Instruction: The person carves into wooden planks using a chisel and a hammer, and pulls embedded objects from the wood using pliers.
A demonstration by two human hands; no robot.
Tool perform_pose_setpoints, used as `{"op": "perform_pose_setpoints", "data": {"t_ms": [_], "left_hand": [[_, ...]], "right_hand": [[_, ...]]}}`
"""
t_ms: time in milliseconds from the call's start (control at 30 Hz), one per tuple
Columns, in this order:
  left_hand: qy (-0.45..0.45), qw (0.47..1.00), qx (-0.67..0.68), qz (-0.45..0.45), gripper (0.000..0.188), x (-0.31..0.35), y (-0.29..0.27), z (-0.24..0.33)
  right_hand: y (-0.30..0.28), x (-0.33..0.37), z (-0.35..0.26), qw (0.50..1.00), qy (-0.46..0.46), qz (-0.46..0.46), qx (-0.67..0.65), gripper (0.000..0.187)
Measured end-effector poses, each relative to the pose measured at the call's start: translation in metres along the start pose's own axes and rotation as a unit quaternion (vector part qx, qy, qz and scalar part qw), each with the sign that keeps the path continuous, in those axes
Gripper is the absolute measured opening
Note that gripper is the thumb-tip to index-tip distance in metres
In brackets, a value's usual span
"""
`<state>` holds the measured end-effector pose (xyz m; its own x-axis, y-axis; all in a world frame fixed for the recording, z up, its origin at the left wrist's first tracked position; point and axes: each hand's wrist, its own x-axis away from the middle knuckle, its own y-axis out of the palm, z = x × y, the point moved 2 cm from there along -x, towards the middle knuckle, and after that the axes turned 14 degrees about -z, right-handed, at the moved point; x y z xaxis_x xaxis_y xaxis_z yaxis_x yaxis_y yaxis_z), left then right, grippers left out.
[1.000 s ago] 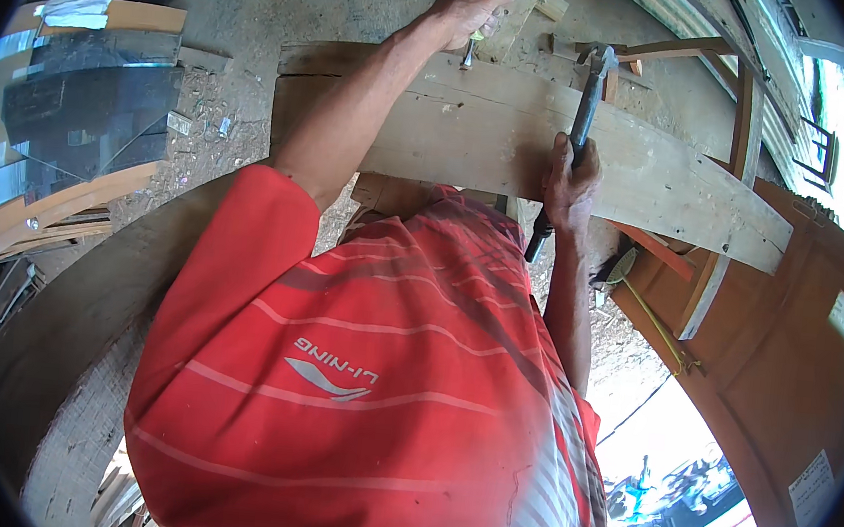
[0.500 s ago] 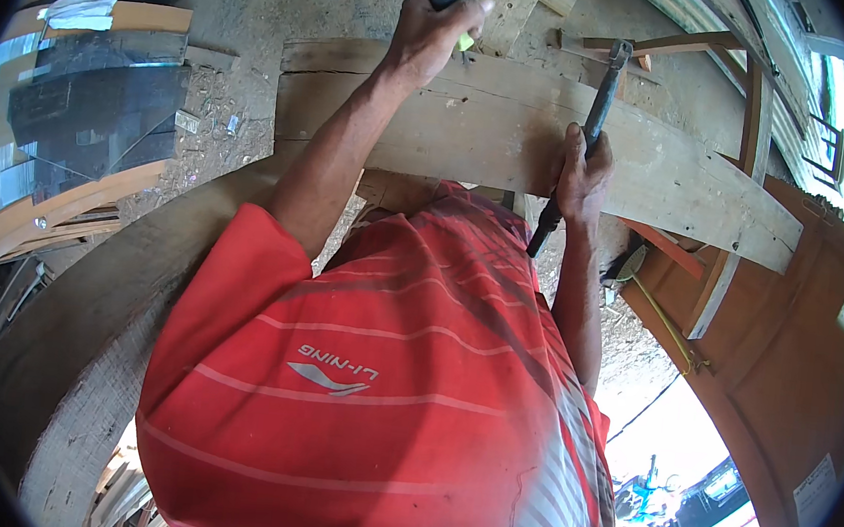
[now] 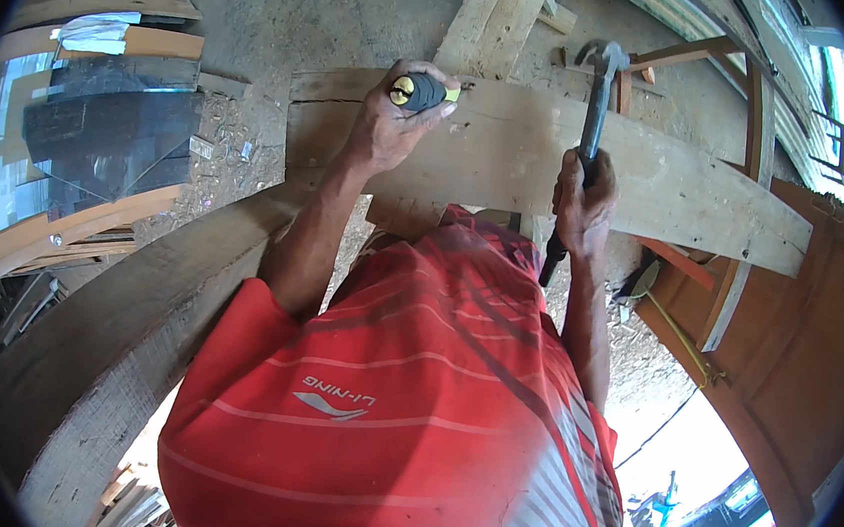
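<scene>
A wide wooden plank [image 3: 521, 162] lies crosswise in front of me. Over its left part, my left hand [image 3: 383, 130] is closed around a chisel-like tool [image 3: 423, 93] with a thick black-and-yellow handle. The handle's butt faces left and up toward me; I cannot make out its blade. Wrapped around the dark grip of a claw hammer [image 3: 596, 108], my right hand [image 3: 585, 203] is at the plank's near edge, right of centre. The hammer's head points away from me, above the plank's far edge, with its striking face and claw seen from the side.
A thick timber beam [image 3: 147, 310] curves along my left side. Dark panels [image 3: 102, 130] with wooden edging are stacked at the far left. Another board [image 3: 493, 29] runs away beyond the plank. A wooden frame [image 3: 761, 123] and a brown panel [image 3: 786, 346] stand at right.
My left hand has come back nearer to me, and the tool's handle has tipped toward the left. The hammer has turned so its claw shows. The whole view has shifted slightly.
</scene>
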<state>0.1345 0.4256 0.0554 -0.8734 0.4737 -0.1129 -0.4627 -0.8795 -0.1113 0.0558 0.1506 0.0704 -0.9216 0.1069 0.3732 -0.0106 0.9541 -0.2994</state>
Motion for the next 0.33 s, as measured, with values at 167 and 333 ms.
{"op": "perform_pose_setpoints", "data": {"t_ms": [167,333], "left_hand": [[0.015,0.999,-0.042,0.005,0.031,0.003,0.005,0.008],[0.017,0.996,-0.084,-0.016,0.036,0.005,0.008,0.008]], "right_hand": [[-0.008,0.020,-0.038,0.994,-0.094,-0.009,0.047,0.029],[-0.004,0.031,-0.043,0.994,-0.099,-0.020,0.045,0.030]]}}
